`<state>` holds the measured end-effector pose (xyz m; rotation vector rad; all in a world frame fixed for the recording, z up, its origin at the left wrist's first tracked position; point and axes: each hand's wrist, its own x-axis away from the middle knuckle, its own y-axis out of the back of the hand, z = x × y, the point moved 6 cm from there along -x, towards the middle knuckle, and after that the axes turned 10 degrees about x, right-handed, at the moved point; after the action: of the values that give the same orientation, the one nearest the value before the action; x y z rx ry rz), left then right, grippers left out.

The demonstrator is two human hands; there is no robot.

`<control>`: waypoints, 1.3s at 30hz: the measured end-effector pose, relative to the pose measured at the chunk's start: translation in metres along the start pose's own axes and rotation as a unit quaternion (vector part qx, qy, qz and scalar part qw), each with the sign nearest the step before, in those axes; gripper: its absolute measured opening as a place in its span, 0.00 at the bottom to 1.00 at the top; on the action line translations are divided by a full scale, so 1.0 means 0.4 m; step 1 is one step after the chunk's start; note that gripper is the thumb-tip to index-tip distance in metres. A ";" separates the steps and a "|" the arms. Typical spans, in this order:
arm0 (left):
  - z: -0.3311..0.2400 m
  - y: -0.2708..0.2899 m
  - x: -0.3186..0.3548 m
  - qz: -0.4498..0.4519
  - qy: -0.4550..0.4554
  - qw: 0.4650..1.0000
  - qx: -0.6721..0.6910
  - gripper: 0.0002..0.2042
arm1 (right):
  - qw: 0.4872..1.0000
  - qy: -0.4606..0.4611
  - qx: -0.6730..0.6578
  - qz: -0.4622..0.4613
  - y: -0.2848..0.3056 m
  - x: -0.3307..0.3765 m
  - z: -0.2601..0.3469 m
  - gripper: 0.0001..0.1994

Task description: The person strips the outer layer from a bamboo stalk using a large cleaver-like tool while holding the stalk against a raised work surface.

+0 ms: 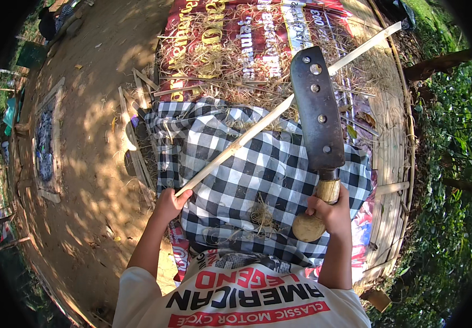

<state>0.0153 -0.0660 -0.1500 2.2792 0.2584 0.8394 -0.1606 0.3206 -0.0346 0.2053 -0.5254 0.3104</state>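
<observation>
— While we look down at our lap, what does our left hand [168,203] hold at lower centre-left of the frame?

— Our fingers are curled tight around the near end of a long pale bamboo strip [279,109]. It runs diagonally from that fist up to the upper right of the frame, crossing the black-and-white checked cloth [236,164] over our knees.

— And our right hand [331,213]?

— It sits at lower centre-right, fingers wrapped closed around the wooden handle [323,202] of a heavy cleaver. The dark blade [316,109] points up the frame, and the strip passes behind it near its upper half; we cannot tell whether they touch.

— What lies around us?

— Dry shavings and straw litter a red printed sheet [236,33] at top centre. A woven bamboo mat [389,147] shows at right, bare sunlit earth [93,136] at left.
</observation>
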 end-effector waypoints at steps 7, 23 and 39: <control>-0.039 0.031 -0.020 0.146 0.081 0.983 0.078 0.35 | 0.996 0.057 -0.070 -0.012 0.001 0.001 0.010 0.20; -0.130 0.079 0.029 -0.110 -0.197 0.972 -0.069 0.16 | 0.934 -0.051 -0.345 0.074 -0.037 0.030 -0.121 0.21; -0.093 0.023 0.058 0.142 0.002 0.988 0.053 0.28 | 0.873 0.298 0.378 -0.075 -0.050 0.033 0.028 0.24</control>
<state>0.0091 -0.0439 -0.1118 2.4512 -0.0233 0.9938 -0.1481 0.3020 -0.0205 0.8776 0.2566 0.3958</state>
